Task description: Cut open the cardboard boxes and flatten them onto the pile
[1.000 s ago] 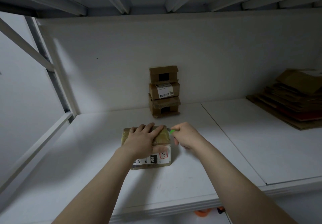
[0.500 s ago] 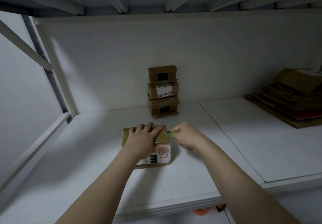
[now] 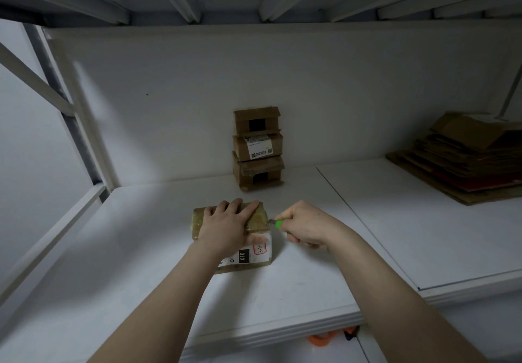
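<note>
- Pressing down on a small taped cardboard box [image 3: 258, 219], the person's left hand [image 3: 227, 228] lay flat across its top, with the fingers fairly straight and slightly spread, reaching to the far edge.
- That box sat on the white shelf board [image 3: 135, 249], near the front and about the middle. Its labelled side, marked "010", was turned toward the person.
- The right hand [image 3: 308, 228] was curled tight round a green-handled utility knife [image 3: 278, 223]. The short blade reached the right end of the box, close under its top edge.
- From where I stood I could not tell how deep the blade had gone in.
- A stack of three small cardboard boxes [image 3: 258, 150] stood against the back wall, well behind both hands. The middle one carried a white shipping label.
- Far to the right, on the adjoining board, lay the pile of flattened cardboard [image 3: 463, 162], well apart from the held box.
- Something orange [image 3: 320, 339] showed below the shelf's front edge, but I could not make out what it was.
</note>
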